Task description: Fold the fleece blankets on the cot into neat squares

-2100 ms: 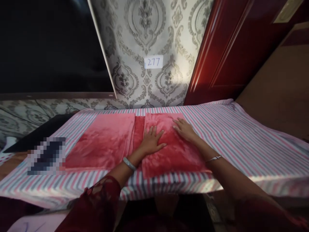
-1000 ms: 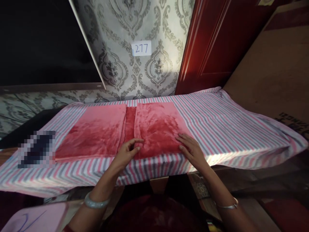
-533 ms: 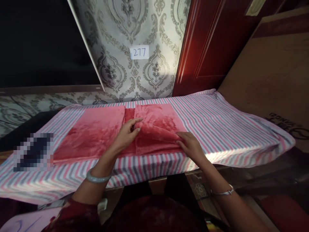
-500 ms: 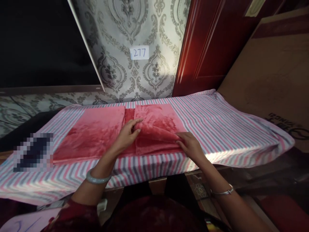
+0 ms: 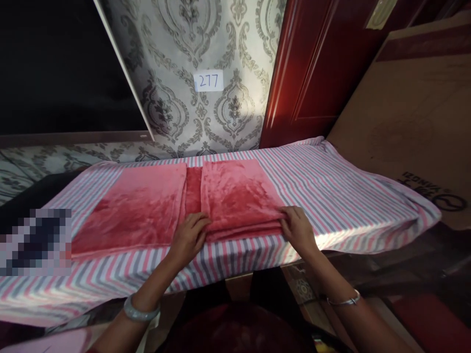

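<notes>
A plush pink-red blanket point(image 5: 136, 211) lies folded on the striped cloth, its two side panels turned inward with a darker strip showing between them. My left hand point(image 5: 191, 233) pinches the near left corner of the right panel. At that panel's near right corner, my right hand point(image 5: 297, 226) grips the edge between thumb and fingers. Layered folds show along the near edge between my hands. The left panel lies flat, and neither hand touches its middle.
The striped cloth point(image 5: 353, 191) covers the table and hangs over its front edge. A cardboard box point(image 5: 415, 113) stands at the right, beside a red door point(image 5: 305, 73). Behind the table, a dark screen point(image 5: 66, 68) is at the left and a paper label point(image 5: 208, 80) is on the wall.
My left hand has moved toward me, from the panel's middle to its near left corner. The lifted, creased top layer now lies flatter. My right hand keeps its corner.
</notes>
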`<state>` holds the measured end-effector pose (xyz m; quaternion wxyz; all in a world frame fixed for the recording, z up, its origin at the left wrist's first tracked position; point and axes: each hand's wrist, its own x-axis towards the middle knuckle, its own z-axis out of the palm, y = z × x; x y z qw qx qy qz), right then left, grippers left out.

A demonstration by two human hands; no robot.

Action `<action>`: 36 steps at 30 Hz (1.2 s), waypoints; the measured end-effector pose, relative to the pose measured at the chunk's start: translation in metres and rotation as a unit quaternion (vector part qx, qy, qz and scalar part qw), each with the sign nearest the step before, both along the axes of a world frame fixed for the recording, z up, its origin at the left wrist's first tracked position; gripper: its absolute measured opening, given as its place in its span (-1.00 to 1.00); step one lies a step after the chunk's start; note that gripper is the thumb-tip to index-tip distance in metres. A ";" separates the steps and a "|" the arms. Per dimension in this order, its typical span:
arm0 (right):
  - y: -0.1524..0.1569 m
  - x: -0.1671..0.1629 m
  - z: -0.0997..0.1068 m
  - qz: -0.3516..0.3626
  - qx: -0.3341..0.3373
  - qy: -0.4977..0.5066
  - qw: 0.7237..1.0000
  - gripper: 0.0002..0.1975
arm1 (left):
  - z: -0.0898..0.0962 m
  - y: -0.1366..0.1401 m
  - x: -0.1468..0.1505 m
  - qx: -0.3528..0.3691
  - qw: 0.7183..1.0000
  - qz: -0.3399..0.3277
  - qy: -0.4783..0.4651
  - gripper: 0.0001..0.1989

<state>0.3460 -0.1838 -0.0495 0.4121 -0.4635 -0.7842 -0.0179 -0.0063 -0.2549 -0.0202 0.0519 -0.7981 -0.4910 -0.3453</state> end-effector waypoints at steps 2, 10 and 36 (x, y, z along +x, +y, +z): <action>0.000 0.004 0.002 0.018 -0.022 0.011 1.000 -0.78 | 0.000 0.002 -0.003 -0.011 1.000 -0.005 -0.016 -0.73; 0.001 0.017 0.009 0.053 -0.077 0.054 0.994 -0.75 | 0.001 0.013 -0.004 -0.005 0.998 -0.014 -0.064 -0.75; -0.014 0.010 -0.012 -0.083 0.008 0.075 0.994 -0.84 | 0.002 -0.003 0.007 0.000 0.997 0.022 0.071 -0.68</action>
